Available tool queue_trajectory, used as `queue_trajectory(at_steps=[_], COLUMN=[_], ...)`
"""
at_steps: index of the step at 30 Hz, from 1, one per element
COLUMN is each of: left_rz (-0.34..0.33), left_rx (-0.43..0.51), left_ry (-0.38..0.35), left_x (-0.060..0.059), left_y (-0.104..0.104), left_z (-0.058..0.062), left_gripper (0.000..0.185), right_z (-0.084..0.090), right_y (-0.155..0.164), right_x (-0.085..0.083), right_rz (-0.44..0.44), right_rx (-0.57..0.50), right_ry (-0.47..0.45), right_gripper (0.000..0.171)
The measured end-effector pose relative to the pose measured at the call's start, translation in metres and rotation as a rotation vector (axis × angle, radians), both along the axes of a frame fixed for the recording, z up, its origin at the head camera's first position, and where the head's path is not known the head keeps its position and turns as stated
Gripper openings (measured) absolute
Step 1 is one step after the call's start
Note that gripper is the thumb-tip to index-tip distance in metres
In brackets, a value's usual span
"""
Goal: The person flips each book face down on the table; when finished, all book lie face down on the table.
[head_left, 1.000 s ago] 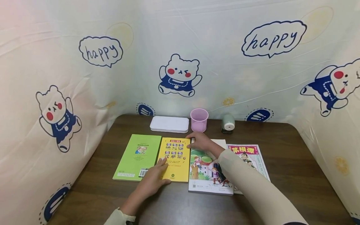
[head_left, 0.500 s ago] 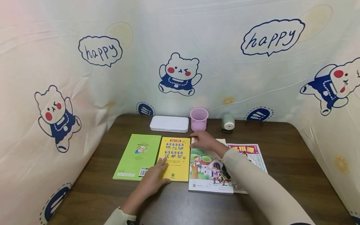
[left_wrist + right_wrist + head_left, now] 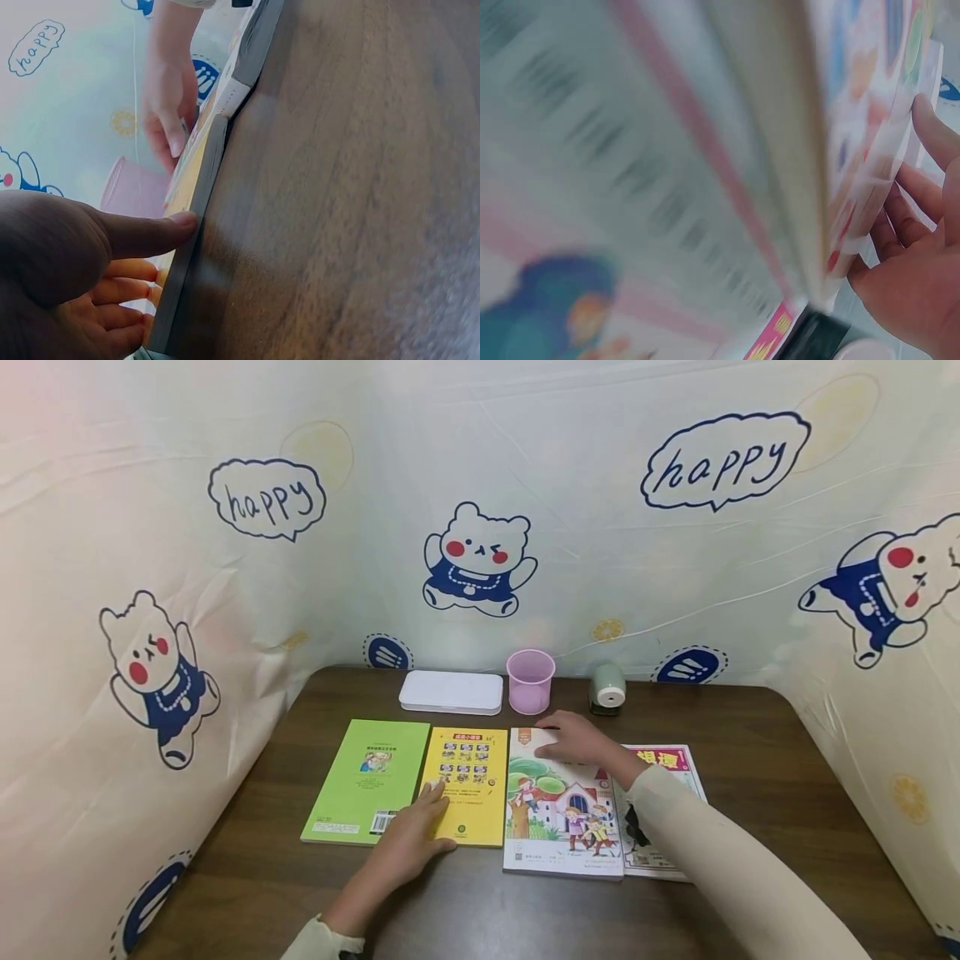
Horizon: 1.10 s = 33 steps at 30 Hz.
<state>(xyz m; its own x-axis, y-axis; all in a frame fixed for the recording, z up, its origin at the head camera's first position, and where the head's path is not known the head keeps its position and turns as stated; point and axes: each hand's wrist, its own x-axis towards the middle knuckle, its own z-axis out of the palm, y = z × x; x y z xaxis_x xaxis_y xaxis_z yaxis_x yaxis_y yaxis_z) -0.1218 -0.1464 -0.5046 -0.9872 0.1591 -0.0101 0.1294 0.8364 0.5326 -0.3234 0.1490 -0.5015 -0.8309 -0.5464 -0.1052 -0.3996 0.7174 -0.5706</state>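
Note:
My left hand [image 3: 411, 839] lies at the lower left of a yellow book [image 3: 468, 814], its fingers fairly straight. In the left wrist view the thumb [image 3: 154, 232] rests against that book's near edge. Over the upper part of a picture-covered book [image 3: 551, 810] is my right hand [image 3: 581, 747], fingers extended. The right wrist view has its fingertips [image 3: 924, 112] along that book's far edge, touching without a curled grip. A green book [image 3: 352, 793] lies left of the yellow one. Partly under my right sleeve lies a book with a pink title band [image 3: 663, 760].
At the back of the dark wooden table [image 3: 465, 910] stand a white flat case [image 3: 452, 691], a pink cup [image 3: 530, 685] and a green-grey pencil sharpener [image 3: 609, 687]. A curtain printed with bears [image 3: 480, 560] encloses the table's back and sides.
My right hand has slid rightward from the border between the yellow and picture-covered books, along the latter's upper part. The left hand and the books look unmoved.

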Motion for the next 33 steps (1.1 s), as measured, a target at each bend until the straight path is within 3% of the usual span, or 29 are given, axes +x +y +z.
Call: queue_trajectory(at_steps=[19,33], left_rz=[-0.033,-0.042], left_rx=[-0.032,-0.104], left_ry=[-0.039,-0.052], left_x=[-0.001,-0.002], left_y=[0.003,0.001], left_z=[0.003,0.001], left_gripper=[0.060,0.060], right_z=[0.002,-0.011], right_y=[0.079,0.094], right_x=[0.004,0.001], right_rz=[-0.094,-0.096], right_rx=[-0.034,-0.101], right_ry=[-0.115,-0.160], right_gripper=[0.060,0.059])
